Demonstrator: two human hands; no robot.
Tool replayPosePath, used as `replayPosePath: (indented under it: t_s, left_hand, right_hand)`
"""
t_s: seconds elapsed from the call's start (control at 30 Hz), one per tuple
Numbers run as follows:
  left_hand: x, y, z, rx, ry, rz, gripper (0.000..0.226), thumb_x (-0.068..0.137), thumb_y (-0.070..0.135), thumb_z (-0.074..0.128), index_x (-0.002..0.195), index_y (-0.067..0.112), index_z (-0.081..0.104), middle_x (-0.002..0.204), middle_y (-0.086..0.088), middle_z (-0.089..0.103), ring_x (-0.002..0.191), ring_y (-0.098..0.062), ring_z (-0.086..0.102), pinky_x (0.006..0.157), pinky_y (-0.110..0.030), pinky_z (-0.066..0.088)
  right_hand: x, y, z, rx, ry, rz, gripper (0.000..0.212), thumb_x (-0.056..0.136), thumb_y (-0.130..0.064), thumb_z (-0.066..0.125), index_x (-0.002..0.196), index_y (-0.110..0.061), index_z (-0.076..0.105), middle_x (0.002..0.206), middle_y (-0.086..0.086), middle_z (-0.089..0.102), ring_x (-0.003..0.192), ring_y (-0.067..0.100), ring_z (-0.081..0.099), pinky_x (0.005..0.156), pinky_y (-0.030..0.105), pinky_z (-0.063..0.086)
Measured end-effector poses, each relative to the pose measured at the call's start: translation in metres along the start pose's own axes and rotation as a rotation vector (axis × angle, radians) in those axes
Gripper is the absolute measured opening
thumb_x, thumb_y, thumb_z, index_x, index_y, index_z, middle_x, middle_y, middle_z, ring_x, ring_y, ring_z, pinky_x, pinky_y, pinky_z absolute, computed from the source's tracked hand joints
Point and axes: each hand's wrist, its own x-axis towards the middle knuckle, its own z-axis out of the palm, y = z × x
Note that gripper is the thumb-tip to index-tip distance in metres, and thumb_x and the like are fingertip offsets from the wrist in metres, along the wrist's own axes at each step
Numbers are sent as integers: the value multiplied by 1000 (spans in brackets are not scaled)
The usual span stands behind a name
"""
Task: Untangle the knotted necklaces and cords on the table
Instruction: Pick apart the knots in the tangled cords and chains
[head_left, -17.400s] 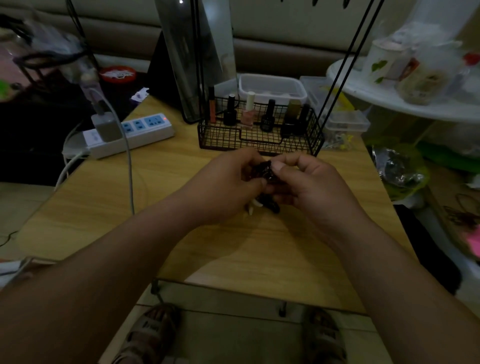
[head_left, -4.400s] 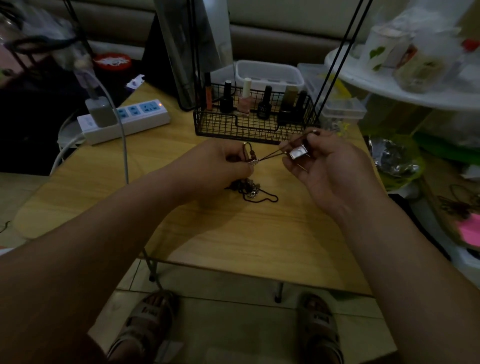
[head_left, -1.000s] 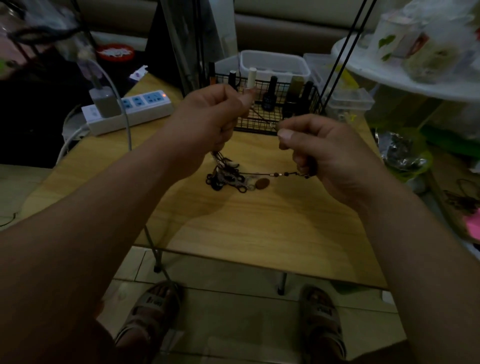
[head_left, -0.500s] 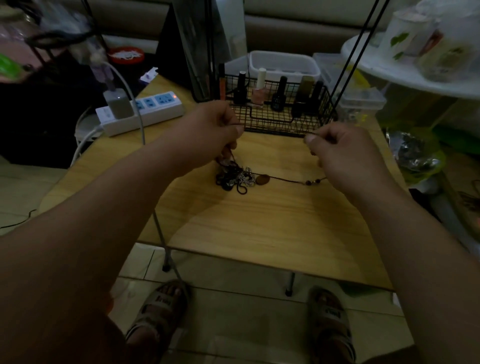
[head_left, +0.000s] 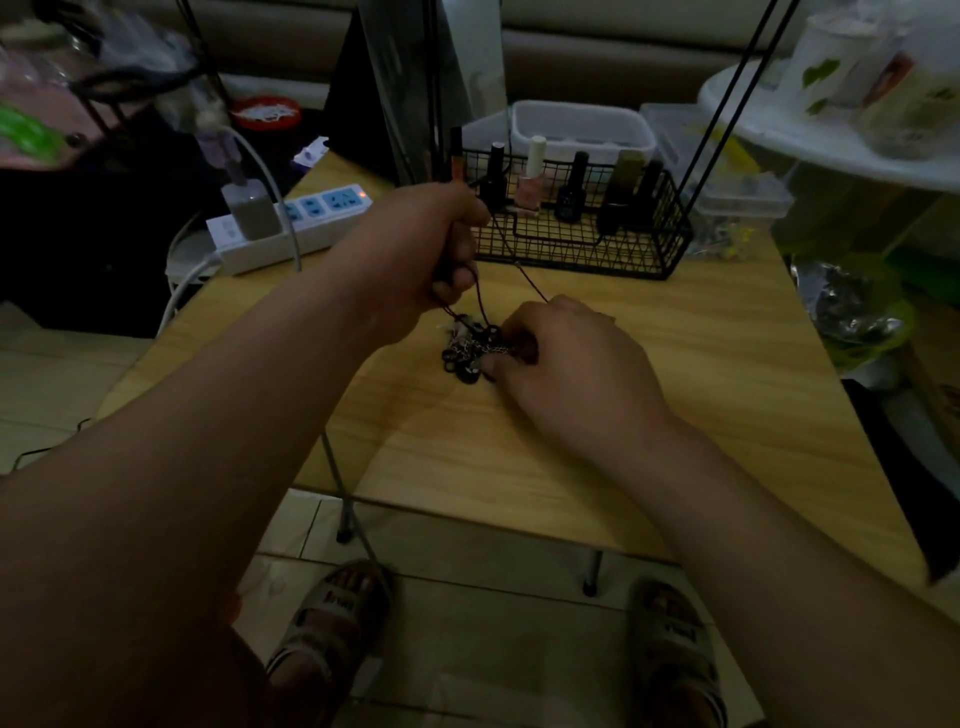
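Step in hand: loosening the knot; the dark knotted clump of cords, black rings and thin chain (head_left: 467, 354) looks far from undone
Task's thing: the clump lies on the pale wooden desk (head_left: 675, 415), near the middle, a little toward the far edge
Left hand: the left hand (head_left: 415, 249) is raised above the desk, fingers (head_left: 457, 275) curled round thin dark cords (head_left: 531, 283) that run down to the clump
Right hand: the right hand (head_left: 571, 374) sits low at the clump's right side, fingers (head_left: 511, 332) pinching into it; which strand they hold, I cannot tell
Next move: probably calls for pinning the clump while one strand is eased out through a loop, gently, since a hard pull would tighten the knot
Containers: the black wire basket (head_left: 587, 254) at the far edge holds upright nail polish bottles (head_left: 530, 182); white plastic tub (head_left: 582, 130) behind it, contents hidden; clear lidded plastic box (head_left: 737, 202) at the far right corner, small things inside too blurred to name
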Motion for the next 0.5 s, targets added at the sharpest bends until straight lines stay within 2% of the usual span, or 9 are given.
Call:
replayPosePath:
  t_s: [0.07, 0.13, 0.2, 0.27, 0.33, 0.37, 0.43, 0.5]
  left_hand:
    - [0, -1, -2, 159, 11, 24, 6, 100, 17, 58, 103, 14, 62, 63, 2, 53, 54, -13, 51, 47, -24, 38]
    - [-3, -3, -5, 423, -5, 42, 12, 101, 14, 59, 111, 18, 64, 73, -2, 60, 60, -15, 56, 49, -25, 46]
    - [-6, -6, -9, 611, -21, 50, 19, 101, 12, 60, 113, 25, 65, 80, -7, 65, 64, -15, 61, 48, -23, 49]
    - [-7, -9, -13, 656, -43, 55, 24, 100, 11, 60, 112, 30, 67, 82, -7, 68, 62, -13, 62, 49, -22, 52]
    - [-6, -9, -14, 637, -76, 66, 25, 100, 10, 60, 111, 30, 70, 75, -5, 65, 57, -12, 57, 48, -23, 49]
    - [-5, -9, -14, 616, -91, 70, 25, 100, 9, 60, 109, 29, 71, 72, -3, 63, 56, -12, 54, 48, -24, 46]
    - [-4, -7, -13, 565, -122, 74, 23, 100, 8, 61, 106, 26, 74, 70, -1, 60, 57, -13, 50, 50, -26, 43]
    - [-4, -7, -10, 553, -136, 77, 21, 100, 9, 62, 104, 26, 74, 78, 0, 62, 64, -14, 54, 55, -28, 45]
  right_hand:
    - [4, -2, 2, 14, 5, -5, 19, 96, -45, 63, 108, -31, 68, 101, -10, 58, 92, 13, 57, 73, 35, 50]
    - [8, -1, 1, 59, -21, 13, 12, 98, -37, 62, 102, -30, 70, 99, -11, 62, 93, 12, 60, 73, 34, 50]
    - [12, 1, -6, 217, -40, 49, 11, 99, -33, 61, 99, -28, 71, 97, -12, 66, 91, 9, 62, 75, 33, 52]
    - [14, 5, -20, 461, -36, 133, 12, 101, -31, 60, 96, -27, 71, 94, -10, 69, 90, 8, 64, 78, 33, 54]
    - [14, 8, -36, 686, 1, 221, 17, 102, -31, 58, 93, -26, 71, 90, -5, 73, 87, 14, 69, 80, 40, 56]
    - [13, 9, -42, 799, 23, 237, 20, 103, -30, 56, 90, -23, 71, 86, -3, 74, 84, 17, 70, 80, 43, 57]
    - [12, 12, -54, 1049, 55, 228, 24, 104, -22, 51, 87, -16, 67, 78, -1, 71, 80, 20, 70, 76, 41, 56]
    - [11, 15, -62, 1191, 83, 208, 26, 105, -17, 46, 85, -15, 63, 77, 0, 68, 83, 22, 70, 77, 39, 54]
